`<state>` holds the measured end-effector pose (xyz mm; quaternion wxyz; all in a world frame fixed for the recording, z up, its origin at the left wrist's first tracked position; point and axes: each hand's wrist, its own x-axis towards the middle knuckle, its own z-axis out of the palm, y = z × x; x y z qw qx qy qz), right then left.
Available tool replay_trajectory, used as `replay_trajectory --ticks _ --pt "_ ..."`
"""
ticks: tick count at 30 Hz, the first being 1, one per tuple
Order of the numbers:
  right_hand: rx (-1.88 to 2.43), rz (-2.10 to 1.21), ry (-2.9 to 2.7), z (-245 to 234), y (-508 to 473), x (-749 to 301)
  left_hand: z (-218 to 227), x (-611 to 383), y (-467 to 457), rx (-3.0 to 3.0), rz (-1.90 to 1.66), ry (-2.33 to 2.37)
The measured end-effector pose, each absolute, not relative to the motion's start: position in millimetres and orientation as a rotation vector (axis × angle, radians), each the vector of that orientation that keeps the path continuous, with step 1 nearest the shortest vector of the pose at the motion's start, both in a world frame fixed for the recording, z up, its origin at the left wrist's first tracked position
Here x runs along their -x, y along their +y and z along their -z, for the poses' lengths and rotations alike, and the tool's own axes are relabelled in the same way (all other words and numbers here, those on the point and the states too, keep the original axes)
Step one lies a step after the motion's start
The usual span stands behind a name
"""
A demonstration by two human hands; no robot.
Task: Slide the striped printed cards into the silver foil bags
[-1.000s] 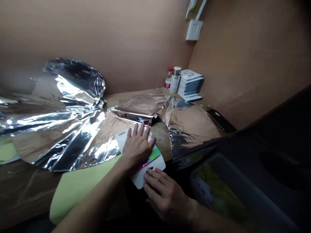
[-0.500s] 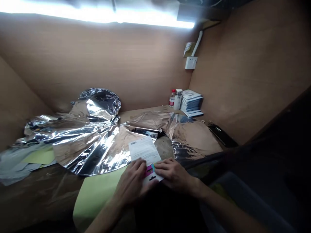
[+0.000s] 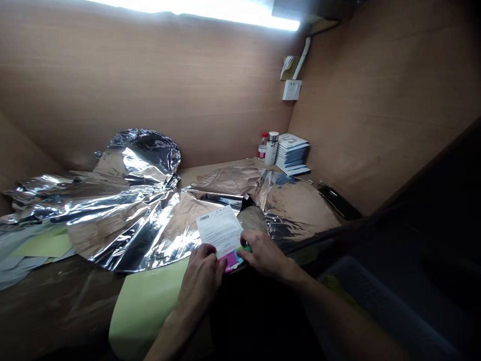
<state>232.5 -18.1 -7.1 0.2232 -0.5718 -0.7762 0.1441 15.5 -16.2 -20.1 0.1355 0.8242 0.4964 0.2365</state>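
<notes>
1. Fingers of the left hand [image 3: 200, 277], lower centre of the frame: curled, thumb and forefinger pinching the lower left edge of the card.
2. Fingers of the right hand [image 3: 263, 254], lower centre, right of the former: bent, thumb and forefinger pinching the lower right corner.
3. Printed card [image 3: 220, 229], one, white, centre of the frame, slanted; barcode at its upper left, lines of text, magenta and green band along the lower edge between the hands.
4. Foil sheeting [image 3: 124, 213], silver, crumpled, left to centre right; partly beneath the card.
5. Yellow-green sheet [image 3: 146, 301], lower left of centre, beside the left forearm.
6. Pale yellow sheet [image 3: 45, 243], left edge.
7. Bottle [image 3: 262, 150], red cap, right of centre, beyond the foil.
8. Flask [image 3: 271, 150], white, upright, just beside the bottle.
9. Booklets [image 3: 292, 153], stacked, right of the flask.
10. Black glossy object [image 3: 340, 201], flat, right; kind unclear.
11. Wall socket [image 3: 292, 90], white, upper right.
12. Lamp [image 3: 233, 12], lit, top edge.
</notes>
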Motion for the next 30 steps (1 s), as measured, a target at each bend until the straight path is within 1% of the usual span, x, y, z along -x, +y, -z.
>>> replay_trajectory --ticks 5,8,11,14,19,23,27,30 --pt "1.693 -0.351 -2.158 3.1 -8.4 -230.1 23.3 -19.0 -9.9 -2.532 -0.593 1.513" --pt "1.686 -0.13 -2.089 8.7 -20.1 -223.1 26.5 -20.0 -5.1 -2.569 -0.57 1.59" --pt "1.493 0.078 -2.182 21.4 -48.9 -211.3 28.6 -19.7 -3.4 -2.608 -0.56 1.585" --pt "1.341 0.065 -2.329 34.2 -75.7 -202.9 28.1 -19.1 -4.6 -2.697 -0.594 1.525" --pt "1.36 -0.055 -2.402 40.5 -79.5 -212.7 21.0 -13.6 -8.7 -2.717 -0.49 1.487" --pt "1.473 0.049 -2.31 40.7 -71.9 -232.5 17.2 -12.6 -13.3 -2.675 -0.5 1.511" --pt "1.552 0.158 -2.289 27.1 -60.8 -238.3 15.3 -2.8 -7.1 -2.569 -0.636 1.303" --pt "1.529 0.139 -2.28 3.9 -47.4 -223.1 10.9 40.1 3.4 -2.471 -0.79 1.405"
